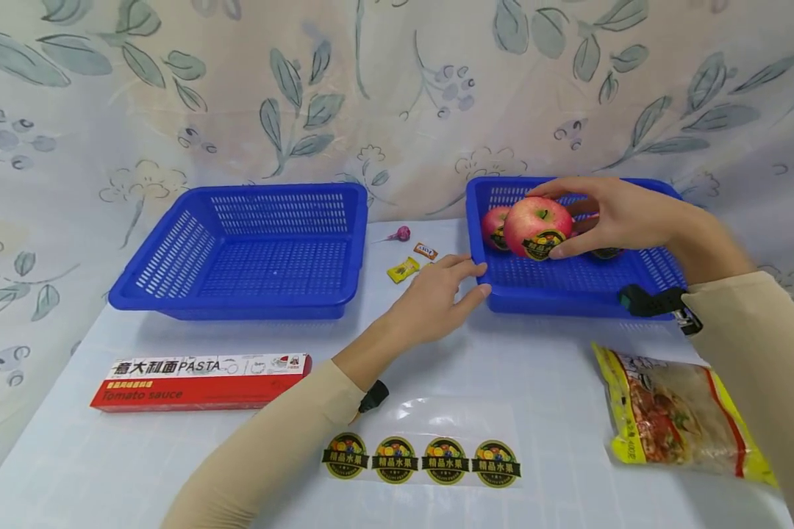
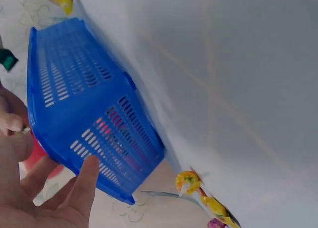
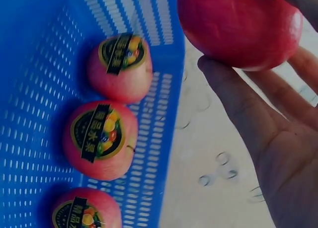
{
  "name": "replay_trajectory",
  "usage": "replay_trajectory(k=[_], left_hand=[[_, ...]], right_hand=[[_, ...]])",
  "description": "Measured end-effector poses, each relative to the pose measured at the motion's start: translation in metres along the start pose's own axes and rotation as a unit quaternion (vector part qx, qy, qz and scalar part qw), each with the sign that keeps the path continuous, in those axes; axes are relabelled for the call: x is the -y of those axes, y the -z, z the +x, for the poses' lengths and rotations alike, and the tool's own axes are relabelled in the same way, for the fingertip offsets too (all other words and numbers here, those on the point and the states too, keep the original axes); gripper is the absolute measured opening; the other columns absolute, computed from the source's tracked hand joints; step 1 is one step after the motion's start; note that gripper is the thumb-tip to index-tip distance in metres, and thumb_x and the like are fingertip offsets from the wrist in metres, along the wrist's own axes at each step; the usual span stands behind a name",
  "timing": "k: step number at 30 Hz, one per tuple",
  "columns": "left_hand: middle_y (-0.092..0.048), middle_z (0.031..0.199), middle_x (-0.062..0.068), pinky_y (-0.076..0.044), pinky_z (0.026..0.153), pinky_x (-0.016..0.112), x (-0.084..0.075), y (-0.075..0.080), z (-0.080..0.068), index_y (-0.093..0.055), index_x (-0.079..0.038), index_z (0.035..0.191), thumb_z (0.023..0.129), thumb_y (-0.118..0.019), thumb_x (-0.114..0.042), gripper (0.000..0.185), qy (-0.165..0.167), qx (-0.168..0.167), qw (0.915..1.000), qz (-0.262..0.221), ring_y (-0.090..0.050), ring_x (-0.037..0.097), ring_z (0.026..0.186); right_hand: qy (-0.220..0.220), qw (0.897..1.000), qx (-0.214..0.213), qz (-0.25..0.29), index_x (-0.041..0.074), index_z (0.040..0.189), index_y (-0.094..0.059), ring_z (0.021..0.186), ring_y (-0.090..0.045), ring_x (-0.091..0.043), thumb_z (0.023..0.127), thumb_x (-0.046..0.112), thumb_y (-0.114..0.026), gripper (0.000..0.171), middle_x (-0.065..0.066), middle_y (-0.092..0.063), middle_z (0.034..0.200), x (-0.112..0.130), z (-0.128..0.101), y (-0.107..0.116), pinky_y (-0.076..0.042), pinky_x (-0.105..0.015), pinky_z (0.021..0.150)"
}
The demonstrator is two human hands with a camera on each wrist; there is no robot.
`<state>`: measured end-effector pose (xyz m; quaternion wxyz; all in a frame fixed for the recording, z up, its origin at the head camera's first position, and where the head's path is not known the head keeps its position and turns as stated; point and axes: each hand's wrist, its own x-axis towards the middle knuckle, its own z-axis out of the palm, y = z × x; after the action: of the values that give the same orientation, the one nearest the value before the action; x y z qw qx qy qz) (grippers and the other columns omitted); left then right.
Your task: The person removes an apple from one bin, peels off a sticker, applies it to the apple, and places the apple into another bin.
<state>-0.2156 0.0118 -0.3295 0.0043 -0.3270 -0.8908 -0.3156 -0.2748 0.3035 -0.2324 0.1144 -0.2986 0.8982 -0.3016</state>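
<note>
Four stickers [image 1: 421,461] remain below the flat left hand [image 1: 437,297]; right hand [image 1: 618,217] grips a labelled apple [image 1: 537,226] over three already labelled apples [image 3: 101,138].

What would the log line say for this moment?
right hand holds stickered apple above right basket | left hand steadies its rim | three apples inside

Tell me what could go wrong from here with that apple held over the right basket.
The stickered red apple sits in the right hand's fingertip grip and could slip onto the stickered apples below, bruising them. The left hand only touches the blue perforated plastic basket, which might slide if bumped.
</note>
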Motion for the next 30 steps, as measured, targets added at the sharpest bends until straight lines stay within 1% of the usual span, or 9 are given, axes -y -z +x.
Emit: replay_trajectory(k=[2, 6, 9, 11, 17, 20, 23, 26, 30], left_hand=[[-0.06, 0.145, 0.009, -0.043, 0.114, 0.036, -0.001, -0.002, 0.002, -0.061, -0.007, 0.14, 0.108, -0.052, -0.035, 0.044, 0.001, -0.012, 0.9999, 0.004, -0.052, 0.023, 0.138], [-0.068, 0.133, 0.005, -0.046, 0.11, 0.035, -0.003, -0.002, 0.005, -0.066, -0.009, 0.132, 0.106, -0.056, -0.036, 0.039, 0.002, -0.03, 0.9993, 0.021, -0.057, 0.021, 0.131], [-0.069, 0.13, 0.004, -0.048, 0.107, 0.034, -0.004, -0.001, 0.006, -0.068, -0.009, 0.13, 0.105, -0.059, -0.036, 0.037, 0.005, -0.034, 0.9991, 0.025, -0.058, 0.021, 0.127], [-0.069, 0.129, 0.004, -0.049, 0.105, 0.033, -0.004, -0.001, 0.006, -0.068, -0.009, 0.13, 0.105, -0.059, -0.036, 0.037, 0.006, -0.033, 0.9992, 0.022, -0.059, 0.02, 0.126], [-0.068, 0.129, 0.004, -0.052, 0.099, 0.031, -0.002, -0.005, 0.004, -0.068, -0.01, 0.129, 0.104, -0.06, -0.036, 0.037, 0.015, -0.032, 0.9993, 0.006, -0.06, 0.018, 0.119], [-0.067, 0.13, 0.004, -0.053, 0.096, 0.028, -0.001, -0.007, 0.003, -0.068, -0.011, 0.129, 0.104, -0.06, -0.038, 0.038, 0.022, -0.032, 0.9992, 0.003, -0.061, 0.017, 0.115], [-0.066, 0.13, 0.005, -0.053, 0.094, 0.028, 0.0, -0.007, 0.003, -0.068, -0.011, 0.129, 0.104, -0.059, -0.038, 0.038, 0.02, -0.037, 0.9991, 0.004, -0.063, 0.017, 0.114], [-0.066, 0.129, 0.005, -0.053, 0.094, 0.028, 0.001, -0.007, 0.004, -0.068, -0.012, 0.128, 0.104, -0.059, -0.039, 0.037, 0.017, -0.043, 0.9989, 0.006, -0.064, 0.018, 0.113], [-0.066, 0.129, 0.004, -0.054, 0.093, 0.029, 0.003, -0.007, 0.004, -0.068, -0.013, 0.127, 0.104, -0.059, -0.039, 0.036, 0.019, -0.048, 0.9986, 0.01, -0.064, 0.018, 0.113]], right_hand=[[-0.014, 1.0, 0.006, 0.004, 0.019, 0.149, -0.051, 0.129, -0.058, -0.039, 0.081, 0.016, -0.09, 0.078, -0.001, -0.052, 0.144, -0.009, 0.006, 0.001, -0.053, -0.014, 0.089], [-0.044, 0.998, 0.028, -0.024, 0.019, 0.151, -0.049, 0.129, -0.056, -0.036, 0.082, 0.022, -0.089, 0.08, -0.004, -0.052, 0.147, -0.023, 0.019, 0.003, -0.056, -0.034, 0.098], [-0.068, 0.995, 0.061, -0.041, 0.019, 0.152, -0.048, 0.126, -0.056, -0.035, 0.083, 0.028, -0.089, 0.081, -0.009, -0.051, 0.149, -0.03, 0.03, 0.001, -0.051, -0.054, 0.101], [-0.082, 0.992, 0.088, -0.04, 0.017, 0.153, -0.047, 0.125, -0.055, -0.036, 0.083, 0.029, -0.088, 0.082, -0.012, -0.05, 0.151, -0.034, 0.037, -0.002, -0.049, -0.06, 0.102], [-0.105, 0.982, 0.155, -0.02, 0.013, 0.154, -0.045, 0.121, -0.06, -0.033, 0.08, 0.024, -0.09, 0.087, -0.019, -0.051, 0.149, -0.042, 0.055, -0.016, -0.05, -0.058, 0.103], [-0.118, 0.973, 0.199, -0.011, 0.012, 0.153, -0.044, 0.116, -0.063, -0.031, 0.078, 0.021, -0.091, 0.088, -0.02, -0.051, 0.147, -0.041, 0.062, -0.023, -0.052, -0.053, 0.102], [-0.132, 0.964, 0.231, -0.024, 0.012, 0.15, -0.044, 0.118, -0.061, -0.033, 0.076, 0.02, -0.093, 0.09, -0.021, -0.049, 0.145, -0.04, 0.069, -0.028, -0.051, -0.055, 0.102], [-0.146, 0.958, 0.244, -0.043, 0.013, 0.148, -0.043, 0.123, -0.056, -0.035, 0.073, 0.023, -0.095, 0.092, -0.021, -0.05, 0.143, -0.039, 0.074, -0.032, -0.048, -0.059, 0.105], [-0.153, 0.956, 0.244, -0.056, 0.012, 0.145, -0.041, 0.126, -0.053, -0.036, 0.073, 0.025, -0.095, 0.092, -0.02, -0.055, 0.14, -0.04, 0.077, -0.035, -0.044, -0.061, 0.108]])
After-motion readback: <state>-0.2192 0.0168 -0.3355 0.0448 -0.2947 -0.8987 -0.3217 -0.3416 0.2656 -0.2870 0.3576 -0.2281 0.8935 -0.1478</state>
